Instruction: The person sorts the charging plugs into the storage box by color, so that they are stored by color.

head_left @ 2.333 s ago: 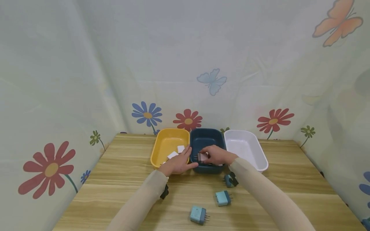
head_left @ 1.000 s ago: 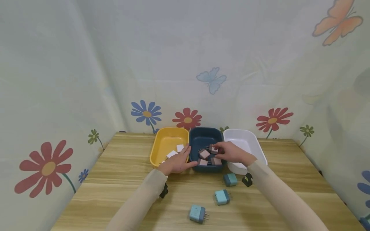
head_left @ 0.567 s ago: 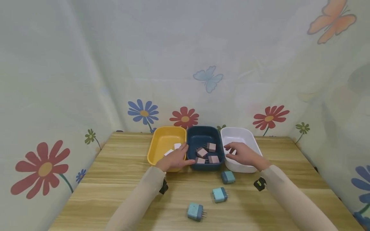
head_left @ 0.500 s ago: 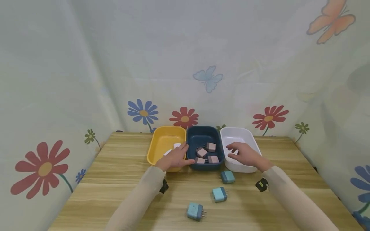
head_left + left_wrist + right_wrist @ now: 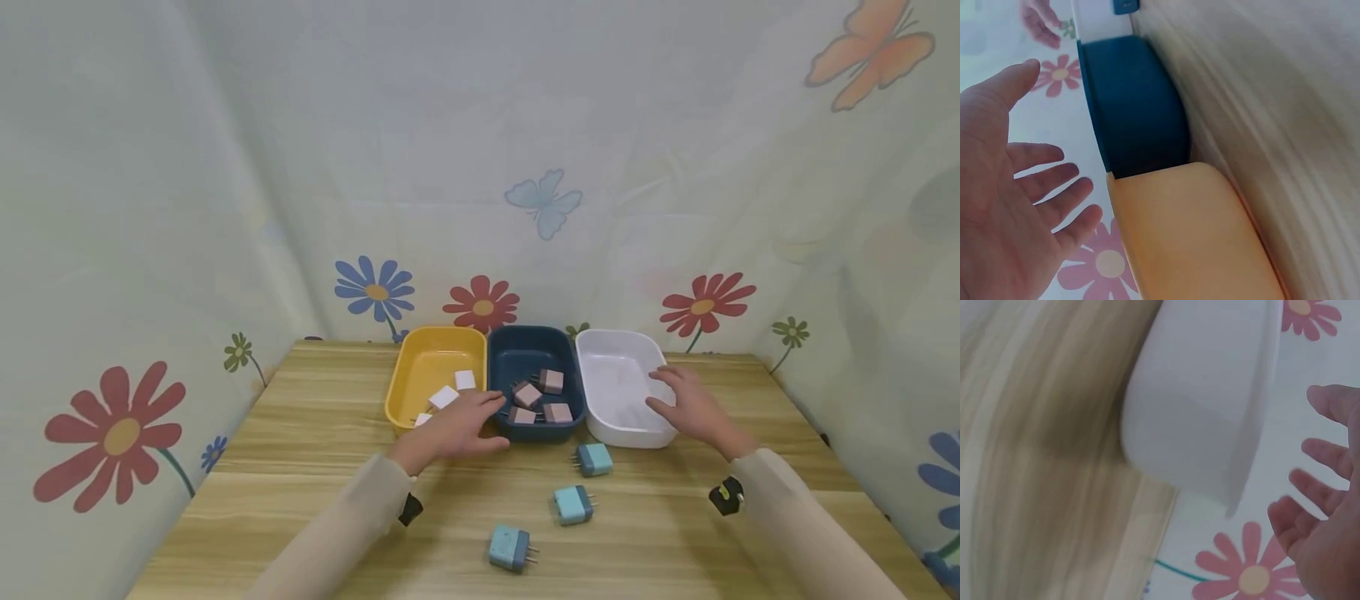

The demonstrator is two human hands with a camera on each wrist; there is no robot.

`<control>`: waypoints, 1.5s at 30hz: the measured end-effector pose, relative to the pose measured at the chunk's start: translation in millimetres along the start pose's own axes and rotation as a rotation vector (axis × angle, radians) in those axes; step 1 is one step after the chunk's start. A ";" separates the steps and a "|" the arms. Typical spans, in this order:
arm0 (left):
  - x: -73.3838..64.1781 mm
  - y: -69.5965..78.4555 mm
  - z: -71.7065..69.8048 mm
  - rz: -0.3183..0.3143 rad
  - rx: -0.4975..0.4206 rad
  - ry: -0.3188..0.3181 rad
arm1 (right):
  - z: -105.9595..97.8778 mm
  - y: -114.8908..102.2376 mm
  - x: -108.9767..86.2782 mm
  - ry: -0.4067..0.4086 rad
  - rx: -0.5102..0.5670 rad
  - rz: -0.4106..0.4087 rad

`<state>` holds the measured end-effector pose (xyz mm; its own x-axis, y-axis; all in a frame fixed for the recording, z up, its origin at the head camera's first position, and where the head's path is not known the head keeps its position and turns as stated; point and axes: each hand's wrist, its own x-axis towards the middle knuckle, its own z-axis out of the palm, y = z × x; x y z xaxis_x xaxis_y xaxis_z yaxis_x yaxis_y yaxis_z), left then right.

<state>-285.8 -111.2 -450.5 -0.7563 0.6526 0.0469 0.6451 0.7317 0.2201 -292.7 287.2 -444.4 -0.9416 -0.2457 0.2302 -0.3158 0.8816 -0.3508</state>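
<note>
Head view: a yellow tray (image 5: 431, 371) of white plug adapters (image 5: 443, 397) lies beyond the spread, unladen left hand (image 5: 455, 427); a navy tray (image 5: 523, 358), perhaps touching its fingertips, holds pinkish plug adapters (image 5: 558, 412); three light-blue plug adapters (image 5: 573, 505) sit between both wrists; a white tray (image 5: 613, 375) adjoins the spread, unladen right hand (image 5: 693, 407).

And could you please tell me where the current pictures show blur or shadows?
Head view: light-blue plugs fairly sharp, soft shadows on the table beside the sleeves; left wrist view: table grain smeared, left hand clearer; right wrist view: table and white bin blurred, right hand sharper.
</note>
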 end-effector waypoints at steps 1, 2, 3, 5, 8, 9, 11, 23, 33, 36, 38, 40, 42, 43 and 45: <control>-2.4 0.9 1.3 0.014 0.004 0.001 | -0.4 2.4 -1.5 0.003 -0.008 0.005; -4.8 1.9 2.6 0.026 0.005 0.000 | -0.8 4.6 -2.9 0.005 -0.011 0.014; -6.8 2.6 4.4 0.040 0.013 -0.001 | -0.9 6.7 -4.2 0.005 -0.013 0.020; -10.7 4.7 6.6 0.067 0.007 -0.006 | -0.6 11.4 -6.4 0.002 -0.016 0.039; -15.6 8.2 9.7 0.099 0.003 -0.019 | 2.0 20.3 -8.8 -0.003 -0.008 0.071; -17.3 9.6 10.3 0.108 0.002 -0.020 | 3.6 24.2 -9.1 -0.006 -0.006 0.078; -20.6 12.5 10.8 0.127 0.007 -0.016 | 6.6 30.9 -9.8 -0.009 0.015 0.090; -31.0 23.4 29.9 0.229 -0.059 -0.157 | 18.6 44.2 -13.5 -0.154 0.220 0.115; -40.4 34.0 38.4 0.296 -0.145 -0.357 | 22.5 51.4 -13.9 -0.210 0.247 0.169; -41.6 34.7 41.2 0.317 -0.123 -0.377 | 21.5 51.9 -13.4 -0.216 0.259 0.167; -42.1 35.3 43.1 0.330 -0.105 -0.385 | 20.2 51.1 -13.4 -0.227 0.265 0.171; -42.7 36.8 44.1 0.347 -0.093 -0.387 | 19.7 51.4 -14.0 -0.233 0.267 0.172; -42.6 38.5 45.1 0.367 -0.083 -0.382 | 19.1 52.1 -14.8 -0.238 0.269 0.179; -43.0 39.4 45.5 0.373 -0.080 -0.380 | 19.2 52.3 -15.1 -0.240 0.269 0.181; -43.5 41.0 46.0 0.385 -0.074 -0.371 | 19.4 52.5 -15.8 -0.240 0.265 0.184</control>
<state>-221.4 -100.6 -488.3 -0.3688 0.9062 -0.2070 0.8484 0.4192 0.3233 -296.7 329.5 -484.0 -0.9759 -0.2080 -0.0664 -0.1285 0.7930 -0.5955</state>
